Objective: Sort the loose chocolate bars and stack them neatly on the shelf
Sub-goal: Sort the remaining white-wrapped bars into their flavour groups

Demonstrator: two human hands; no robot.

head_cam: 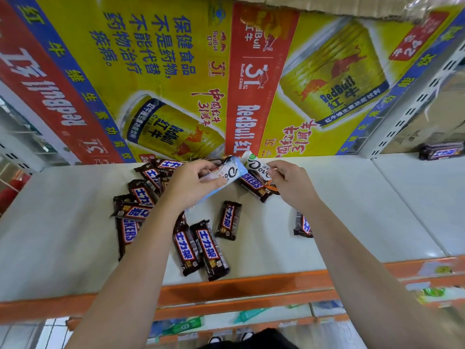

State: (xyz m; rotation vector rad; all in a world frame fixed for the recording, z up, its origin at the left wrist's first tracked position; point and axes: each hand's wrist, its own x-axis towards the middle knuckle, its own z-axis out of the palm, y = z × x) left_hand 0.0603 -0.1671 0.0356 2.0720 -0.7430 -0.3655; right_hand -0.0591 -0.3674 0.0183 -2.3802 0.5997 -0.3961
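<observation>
Two "Dove" bars in hand at the back of the shelf [352, 210]: left hand [193, 182] holds the blue bar [227, 176], fingers curled round it; right hand [289, 182] pinches the white bar [256, 164] by one end. Many brown Snickers bars [208, 248], marked "士力架" or "SNICKERS", lie loose on the shelf below both hands. Behind stands a yellow "RedBull 红牛" carton [176, 71], its print upside down.
</observation>
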